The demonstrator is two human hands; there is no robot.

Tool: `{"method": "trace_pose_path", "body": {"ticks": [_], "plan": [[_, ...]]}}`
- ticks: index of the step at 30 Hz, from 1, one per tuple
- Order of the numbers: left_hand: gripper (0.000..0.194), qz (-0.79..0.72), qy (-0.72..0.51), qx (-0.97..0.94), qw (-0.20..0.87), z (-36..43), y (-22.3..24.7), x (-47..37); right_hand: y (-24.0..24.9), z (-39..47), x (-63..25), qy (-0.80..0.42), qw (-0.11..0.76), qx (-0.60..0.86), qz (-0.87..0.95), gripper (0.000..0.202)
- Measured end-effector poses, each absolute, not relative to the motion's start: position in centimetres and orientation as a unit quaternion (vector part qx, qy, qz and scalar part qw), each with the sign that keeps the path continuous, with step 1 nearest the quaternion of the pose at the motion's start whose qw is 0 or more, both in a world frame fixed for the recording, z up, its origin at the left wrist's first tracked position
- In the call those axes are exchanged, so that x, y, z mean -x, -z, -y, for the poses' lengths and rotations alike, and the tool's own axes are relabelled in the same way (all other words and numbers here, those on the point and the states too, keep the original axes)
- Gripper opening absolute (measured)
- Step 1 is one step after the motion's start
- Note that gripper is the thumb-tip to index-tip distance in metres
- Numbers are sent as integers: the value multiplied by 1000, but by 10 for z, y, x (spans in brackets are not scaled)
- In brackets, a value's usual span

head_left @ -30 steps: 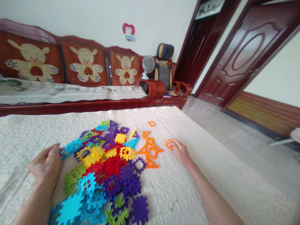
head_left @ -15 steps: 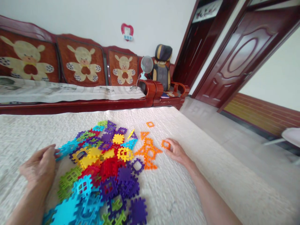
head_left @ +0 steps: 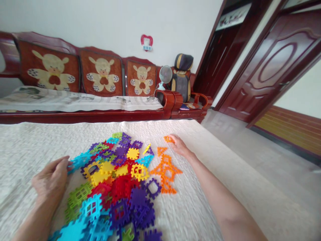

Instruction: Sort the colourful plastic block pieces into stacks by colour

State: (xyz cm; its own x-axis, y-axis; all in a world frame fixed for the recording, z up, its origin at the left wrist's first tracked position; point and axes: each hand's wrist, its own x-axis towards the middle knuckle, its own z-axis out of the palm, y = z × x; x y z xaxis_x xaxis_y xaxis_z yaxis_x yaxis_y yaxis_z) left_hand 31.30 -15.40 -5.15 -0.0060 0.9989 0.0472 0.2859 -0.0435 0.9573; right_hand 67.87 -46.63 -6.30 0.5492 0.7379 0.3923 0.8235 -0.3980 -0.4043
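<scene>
Loose plastic interlocking building pieces in purple, red, yellow, green and light blue lie heaped on the table. My right hand [head_left: 178, 144] is closed with its fingertips on an orange interlocking piece [head_left: 167, 138] at the far side; whether it covers a second orange piece I cannot see. Nearer me, several joined orange pieces [head_left: 166, 170] lie flat, with an orange triangle [head_left: 162, 151] at their far end. My left hand [head_left: 53, 174] rests with curled fingers at the left edge of the heap, by a light blue piece [head_left: 81, 160]; what is between its fingertips is too small to make out.
A cream textured cloth [head_left: 200, 201] covers the table. Behind it stand a wooden sofa [head_left: 100, 117] with bear-patterned cushions, a small fan [head_left: 165, 74] and a chair with a dark padded back [head_left: 182, 83]. A wooden door [head_left: 265, 63] is at the right.
My right hand has moved away from me, carrying an orange piece from beside the joined ones to the lone far orange piece. My left hand stays at the heap; the view has shifted slightly.
</scene>
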Motion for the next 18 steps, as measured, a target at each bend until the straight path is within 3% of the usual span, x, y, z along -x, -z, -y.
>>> {"method": "trace_pose_path", "body": {"ticks": [18], "plan": [[43,-569,-418,-589,392,154,52,-314,52,437,-714,-23,131,860,492,28]]}}
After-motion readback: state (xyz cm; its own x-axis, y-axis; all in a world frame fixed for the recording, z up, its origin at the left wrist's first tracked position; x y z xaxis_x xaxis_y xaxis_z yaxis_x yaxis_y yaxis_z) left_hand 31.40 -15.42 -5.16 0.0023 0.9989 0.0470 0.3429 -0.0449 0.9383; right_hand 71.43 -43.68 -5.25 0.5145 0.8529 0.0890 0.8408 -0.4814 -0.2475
